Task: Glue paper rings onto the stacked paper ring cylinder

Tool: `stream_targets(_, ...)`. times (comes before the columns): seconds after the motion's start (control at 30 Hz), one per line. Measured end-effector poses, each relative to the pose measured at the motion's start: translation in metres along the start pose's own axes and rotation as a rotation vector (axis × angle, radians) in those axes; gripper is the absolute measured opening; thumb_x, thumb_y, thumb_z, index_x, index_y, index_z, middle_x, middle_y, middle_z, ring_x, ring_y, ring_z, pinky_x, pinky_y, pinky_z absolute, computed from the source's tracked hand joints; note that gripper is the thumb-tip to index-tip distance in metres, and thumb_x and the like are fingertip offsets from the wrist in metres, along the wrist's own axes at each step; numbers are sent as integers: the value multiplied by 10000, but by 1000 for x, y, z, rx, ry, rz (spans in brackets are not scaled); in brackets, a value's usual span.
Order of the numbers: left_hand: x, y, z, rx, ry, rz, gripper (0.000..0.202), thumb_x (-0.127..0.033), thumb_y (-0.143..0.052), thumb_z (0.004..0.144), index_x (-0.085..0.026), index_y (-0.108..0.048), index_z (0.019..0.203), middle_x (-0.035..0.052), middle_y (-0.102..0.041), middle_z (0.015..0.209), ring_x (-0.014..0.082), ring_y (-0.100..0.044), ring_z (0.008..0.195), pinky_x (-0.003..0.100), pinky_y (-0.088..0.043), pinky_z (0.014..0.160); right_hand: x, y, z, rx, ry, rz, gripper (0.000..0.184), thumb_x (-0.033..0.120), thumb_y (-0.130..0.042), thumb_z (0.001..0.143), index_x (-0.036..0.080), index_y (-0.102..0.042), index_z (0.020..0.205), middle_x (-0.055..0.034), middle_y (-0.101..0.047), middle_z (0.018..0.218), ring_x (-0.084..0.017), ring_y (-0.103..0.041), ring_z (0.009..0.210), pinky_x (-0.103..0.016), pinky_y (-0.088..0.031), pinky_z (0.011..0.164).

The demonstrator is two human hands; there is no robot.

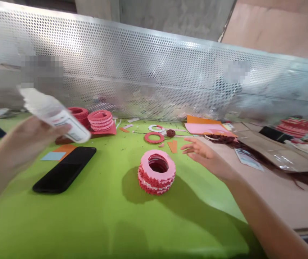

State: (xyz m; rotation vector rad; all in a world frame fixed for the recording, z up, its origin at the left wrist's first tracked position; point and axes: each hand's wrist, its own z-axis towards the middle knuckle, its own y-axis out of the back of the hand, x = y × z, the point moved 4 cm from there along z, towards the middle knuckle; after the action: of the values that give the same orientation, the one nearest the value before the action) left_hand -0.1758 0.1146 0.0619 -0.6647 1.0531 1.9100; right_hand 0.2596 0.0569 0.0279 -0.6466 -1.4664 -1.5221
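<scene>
A white plastic squeeze bottle (62,118) with a printed label is gripped in my left hand (35,135), tilted and raised over the left of the green table. My right hand (199,153) hovers with fingers spread and nothing in them. Between the hands, nearer to me, stands a stack of pink and red scalloped rings (158,180). A single red ring (154,137) and a white ring (156,128) lie beyond that stack, beside a small brown ball (170,133). Two more stacks, a pink one (101,120) and a red one (78,114), stand behind the bottle.
A black phone (66,171) lies at the left near blue and orange paper. Orange and pink sheets (208,127) lie at the back right. Brown packaging (280,151) covers part of the right side. A perforated metal panel (154,64) borders the table's far edge.
</scene>
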Motion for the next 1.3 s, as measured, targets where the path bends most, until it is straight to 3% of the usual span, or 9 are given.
stream_targets(0.07, -35, -40, -8, 192, 6, -160, 403, -434, -715, 750, -174, -663, 1054, 79, -752, 1076, 303, -688, 1029, 491, -572, 935, 19, -6, -2, -3, 67, 26, 539, 526, -618, 870, 268, -507, 1330, -98, -663, 1143, -239, -668, 1021, -473, -532, 962)
stream_targets(0.27, -133, -120, -28, 434, -321, -684, 237, -277, -759, 743, -196, -673, 949, 26, -771, 966, 237, -714, 968, 381, -603, 864, 55, -47, -7, 51, 165, 377, 538, 630, -618, 860, 269, -547, 1252, -45, -665, 1025, -151, -673, 817, -335, -591, 793)
stream_targets(0.37, -161, -143, -29, 489, -386, -799, 265, -264, -775, 756, -213, -651, 985, -10, -753, 973, 226, -720, 961, 343, -605, 829, 65, -52, -5, 32, 236, 655, 466, 626, -666, 828, 283, -596, 1137, -1, -671, 945, -120, -665, 827, -265, -594, 791)
stream_targets(0.47, -173, -163, -28, 522, -412, -889, 300, -305, -822, 734, -213, -645, 958, -17, -746, 1020, 229, -713, 1006, 365, -581, 914, 66, -46, -2, -149, 269, 817, 375, 573, -725, 797, 275, -630, 1004, 31, -645, 863, -88, -622, 747, -209, -583, 753)
stream_targets(0.7, -173, -187, -37, 573, -446, -911, 377, -479, -803, 747, -193, -635, 926, 21, -748, 918, 234, -708, 985, 343, -578, 860, 70, -52, -7, -369, 243, 875, 406, 637, -678, 780, 267, -619, 937, 12, -582, 792, -111, -552, 668, -238, -571, 672)
stream_targets(0.83, -170, -174, -42, 581, -614, -649, 316, -354, -700, 854, -193, -634, 1119, 63, -708, 1153, 248, -624, 1174, 374, -496, 1032, 77, -39, -22, -506, 294, 871, 393, 622, -753, 717, 283, -611, 856, 24, -579, 816, -93, -488, 597, -230, -547, 609)
stream_targets(0.97, -136, -151, -20, 439, -655, -232, 456, -388, -694, 819, -237, -613, 1242, 76, -506, 1418, 313, -431, 1364, 430, -410, 1122, 71, -11, -29, -559, 307, 803, 402, 616, -766, 714, 271, -561, 735, 48, -486, 644, -93, -464, 545, -206, -443, 457)
stream_targets(1.1, -85, -123, 3, 254, -480, -34, 355, -359, -546, 863, -205, -660, 1161, 83, -582, 1160, 225, -628, 970, 393, -544, 898, 52, 2, -22, -561, 239, 801, 452, 609, -796, 679, 246, -527, 696, 63, -485, 591, -73, -477, 522, -184, -353, 394)
stream_targets(1.3, -49, -105, -6, 287, -334, -82, 263, -484, -626, 789, -243, -701, 864, -11, -707, 844, 186, -652, 753, 311, -567, 729, 37, 1, -4, -570, 138, 813, 414, 363, -895, 591, 225, -515, 678, 77, -529, 611, -48, -389, 469, -198, -330, 378)
